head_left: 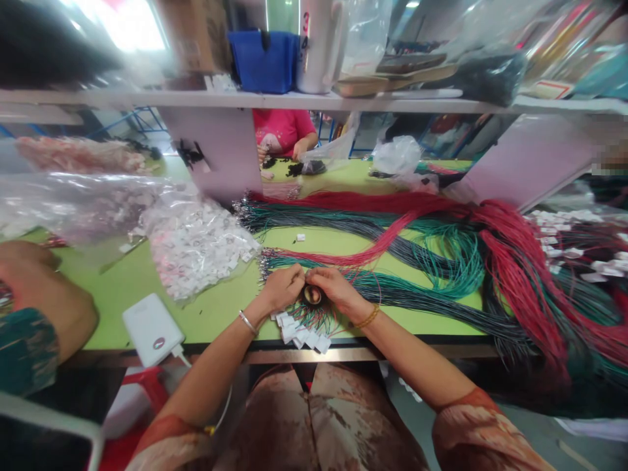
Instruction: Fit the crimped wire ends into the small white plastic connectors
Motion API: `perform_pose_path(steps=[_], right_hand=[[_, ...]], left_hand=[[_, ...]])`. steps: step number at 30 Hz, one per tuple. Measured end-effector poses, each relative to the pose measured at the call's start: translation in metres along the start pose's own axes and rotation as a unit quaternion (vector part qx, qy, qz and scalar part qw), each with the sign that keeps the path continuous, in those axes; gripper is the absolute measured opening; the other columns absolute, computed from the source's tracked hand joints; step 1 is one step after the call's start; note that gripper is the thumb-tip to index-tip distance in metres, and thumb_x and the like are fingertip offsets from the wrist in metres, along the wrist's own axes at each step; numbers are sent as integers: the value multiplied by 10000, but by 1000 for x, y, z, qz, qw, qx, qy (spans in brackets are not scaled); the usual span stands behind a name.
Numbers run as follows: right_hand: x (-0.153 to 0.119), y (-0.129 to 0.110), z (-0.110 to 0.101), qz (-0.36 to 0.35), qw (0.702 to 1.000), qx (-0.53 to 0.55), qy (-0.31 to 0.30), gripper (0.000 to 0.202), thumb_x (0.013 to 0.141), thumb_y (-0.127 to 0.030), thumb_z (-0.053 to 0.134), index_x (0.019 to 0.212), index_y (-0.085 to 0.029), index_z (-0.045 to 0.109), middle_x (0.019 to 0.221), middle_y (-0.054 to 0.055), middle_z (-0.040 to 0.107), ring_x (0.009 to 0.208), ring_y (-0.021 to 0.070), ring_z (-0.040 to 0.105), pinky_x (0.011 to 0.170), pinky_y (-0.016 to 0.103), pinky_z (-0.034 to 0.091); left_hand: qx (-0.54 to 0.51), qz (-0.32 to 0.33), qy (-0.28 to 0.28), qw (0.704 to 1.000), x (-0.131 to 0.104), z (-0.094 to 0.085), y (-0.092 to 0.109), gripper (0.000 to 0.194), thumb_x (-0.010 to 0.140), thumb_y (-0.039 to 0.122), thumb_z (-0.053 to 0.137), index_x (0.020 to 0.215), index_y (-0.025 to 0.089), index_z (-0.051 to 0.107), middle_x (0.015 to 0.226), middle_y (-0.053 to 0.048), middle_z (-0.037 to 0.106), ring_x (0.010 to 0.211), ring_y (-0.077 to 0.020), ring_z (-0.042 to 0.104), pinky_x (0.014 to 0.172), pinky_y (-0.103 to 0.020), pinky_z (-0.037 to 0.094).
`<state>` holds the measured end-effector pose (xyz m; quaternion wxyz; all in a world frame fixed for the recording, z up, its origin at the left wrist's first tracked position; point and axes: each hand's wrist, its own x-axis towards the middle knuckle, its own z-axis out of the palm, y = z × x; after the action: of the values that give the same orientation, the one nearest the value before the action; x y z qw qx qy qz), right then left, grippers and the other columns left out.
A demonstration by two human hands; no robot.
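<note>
Pinching with fingertips drawn together, on what I can't tell, the left hand [284, 288] and right hand [336, 288] nearly meet above white connectors [304, 332] at the green table's [210, 318] edge, where the bracelet [367, 317], so near the dark wires [426, 303], could snag them.

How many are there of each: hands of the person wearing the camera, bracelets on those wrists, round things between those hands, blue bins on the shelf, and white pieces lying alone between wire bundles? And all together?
Hands: 2 (left hand, right hand)
Bracelets: 2 (silver bracelet, yellow bracelet)
Round thing: 1
Blue bin: 1
Lone white piece: 1
Total: 7
</note>
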<state>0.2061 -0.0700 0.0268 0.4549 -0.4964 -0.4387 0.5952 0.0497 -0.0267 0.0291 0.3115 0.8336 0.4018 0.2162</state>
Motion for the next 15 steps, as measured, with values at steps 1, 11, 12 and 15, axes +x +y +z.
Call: perform_pose_path(steps=[1, 11, 12, 15], right_hand=[[0, 1, 1, 3, 1000, 2, -1, 153, 641, -304, 605, 574, -171, 569, 474, -36, 527, 428, 82, 431, 452, 226, 329], [-2, 5, -4, 33, 997, 41, -60, 312, 682, -444, 685, 616, -181, 530, 425, -49, 517, 382, 79, 424, 431, 217, 323], [-2, 5, -4, 32, 997, 43, -63, 314, 681, -446, 687, 623, -184, 526, 424, -49, 520, 380, 81, 427, 433, 218, 326], [-4, 5, -4, 32, 996, 59, -51, 290, 656, -399, 701, 610, -187, 508, 433, -58, 514, 387, 76, 419, 439, 216, 328]], left_hand=[[-29, 2, -7, 1000, 1, -1, -1, 247, 863, 309, 423, 642, 203, 452, 606, 12, 498, 596, -148, 448, 590, -271, 308], [-78, 18, 23, 997, 2, 6, -1, 233, 867, 325, 440, 678, 191, 457, 613, 35, 461, 596, -120, 401, 591, -257, 307], [-79, 18, 23, 996, 2, 6, 0, 235, 873, 328, 434, 682, 192, 454, 617, 34, 462, 599, -122, 404, 599, -259, 310], [-123, 15, 5, 992, 2, 6, 1, 265, 872, 373, 436, 679, 192, 436, 634, 32, 445, 620, -123, 400, 607, -256, 315]])
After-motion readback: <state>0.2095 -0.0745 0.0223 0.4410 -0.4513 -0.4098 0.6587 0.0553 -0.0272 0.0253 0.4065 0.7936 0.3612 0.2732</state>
